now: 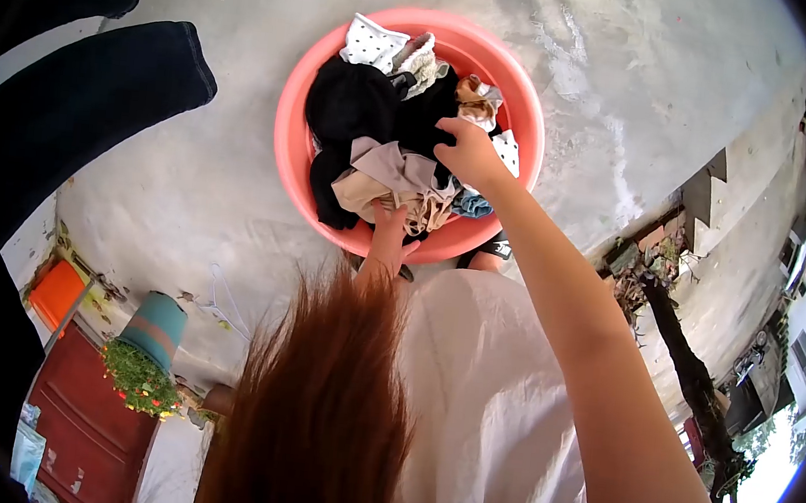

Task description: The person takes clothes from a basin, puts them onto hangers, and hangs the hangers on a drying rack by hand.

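A round pink basin on the concrete holds a heap of clothes. My right hand is over the right of the heap, its fingers curled and closed on a black garment. At the near side, my left hand touches a beige garment, thumb apart from the fingers; its fingertips are partly hidden in the cloth. A greyish-pink cloth lies on top. Around them are a black rounded piece, a white dotted cloth, a brown-and-white cloth and a blue piece.
Dark trousers hang at the left. Lower left are a teal flowerpot with a flowering plant, a clothes hanger on the ground and a red door. A tree trunk stands at the right. Long hair covers part of my left arm.
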{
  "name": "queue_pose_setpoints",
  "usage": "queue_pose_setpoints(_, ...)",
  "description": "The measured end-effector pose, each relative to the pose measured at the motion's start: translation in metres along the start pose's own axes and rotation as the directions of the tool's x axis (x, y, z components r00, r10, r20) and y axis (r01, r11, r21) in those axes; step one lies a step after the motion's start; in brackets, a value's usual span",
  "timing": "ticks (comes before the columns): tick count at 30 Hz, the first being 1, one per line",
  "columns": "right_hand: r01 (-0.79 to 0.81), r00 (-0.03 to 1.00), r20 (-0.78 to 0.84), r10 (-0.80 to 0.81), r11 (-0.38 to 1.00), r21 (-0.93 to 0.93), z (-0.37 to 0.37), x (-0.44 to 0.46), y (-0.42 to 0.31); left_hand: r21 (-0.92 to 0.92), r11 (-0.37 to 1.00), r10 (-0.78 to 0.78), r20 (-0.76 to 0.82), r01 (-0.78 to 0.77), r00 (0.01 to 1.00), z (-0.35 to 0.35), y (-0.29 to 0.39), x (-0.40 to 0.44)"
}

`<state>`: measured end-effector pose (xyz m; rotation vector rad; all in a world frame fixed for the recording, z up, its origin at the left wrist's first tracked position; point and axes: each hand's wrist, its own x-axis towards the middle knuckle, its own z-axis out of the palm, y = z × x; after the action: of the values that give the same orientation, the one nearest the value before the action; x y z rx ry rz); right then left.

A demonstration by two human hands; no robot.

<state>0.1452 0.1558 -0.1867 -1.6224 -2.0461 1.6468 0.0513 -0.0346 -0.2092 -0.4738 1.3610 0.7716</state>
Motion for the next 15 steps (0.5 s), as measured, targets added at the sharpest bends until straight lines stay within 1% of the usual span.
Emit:
queue_pose_setpoints(2, -0.031, 0.998, 0.050, 0.028, 0.997, 0.076, -0.005, -0.025, -0.017, -0.067, 0.998, -0.004, 0.029, 0.006, 1.000, -0.003, 0.006, -0.006)
queue_pose_setpoints(4, -0.036, 0.992, 0.127, 0.015, 0.985, 0.167, -0.004, -0.042, -0.024, -0.136, 0.991, -0.006, 0.057, 0.013, 0.998, -0.004, 0.012, -0.013)
queue_pose_setpoints(5, -0.026, 0.995, 0.095, 0.006, 0.976, 0.218, 0.006, -0.050, -0.021, -0.147, 0.989, -0.022, 0.000, 0.022, 1.000, -0.001, 0.016, -0.020)
queue_pose_setpoints(6, 0.044, 0.998, 0.038, -0.053, 0.977, 0.210, 0.010, -0.055, -0.023, -0.172, 0.985, -0.028, 0.011, 0.030, 1.000, -0.004, 0.017, -0.022)
queue_pose_setpoints(8, 0.012, 0.999, 0.031, -0.023, 0.949, 0.315, 0.011, -0.064, -0.032, -0.223, 0.974, -0.039, 0.031, 0.045, 0.999, -0.009, 0.019, -0.026)
queue_pose_setpoints(9, 0.050, 0.998, 0.010, -0.057, 0.938, 0.343, 0.011, -0.069, -0.041, -0.199, 0.979, -0.040, -0.010, 0.037, 0.999, -0.004, 0.024, -0.035)
queue_pose_setpoints(10, 0.089, 0.996, -0.011, -0.092, 0.925, 0.370, 0.011, -0.073, -0.049, -0.220, 0.975, -0.033, 0.042, 0.042, 0.999, -0.008, 0.022, -0.034)
queue_pose_setpoints(11, 0.053, 0.998, 0.004, -0.060, 0.916, 0.397, 0.009, -0.077, -0.057, -0.243, 0.969, -0.027, 0.092, 0.049, 0.995, -0.018, 0.019, -0.030)
queue_pose_setpoints(12, 0.034, 0.999, 0.006, -0.040, 0.921, 0.387, 0.010, -0.082, -0.062, -0.268, 0.962, -0.019, 0.142, 0.057, 0.990, -0.017, 0.021, -0.036)
queue_pose_setpoints(13, 0.018, 1.000, 0.004, -0.021, 0.926, 0.376, 0.010, -0.086, -0.069, -0.218, 0.976, -0.010, 0.079, 0.027, 0.997, -0.013, 0.023, -0.043)
queue_pose_setpoints(14, 0.007, 1.000, -0.004, -0.006, 0.931, 0.365, 0.008, -0.088, -0.075, -0.228, 0.973, -0.006, 0.089, 0.026, 0.996, -0.010, 0.027, -0.049)
queue_pose_setpoints(15, 0.024, 1.000, -0.003, -0.025, 0.916, 0.401, 0.000, -0.093, -0.090, -0.239, 0.971, 0.000, 0.098, 0.024, 0.995, -0.004, 0.033, -0.059)
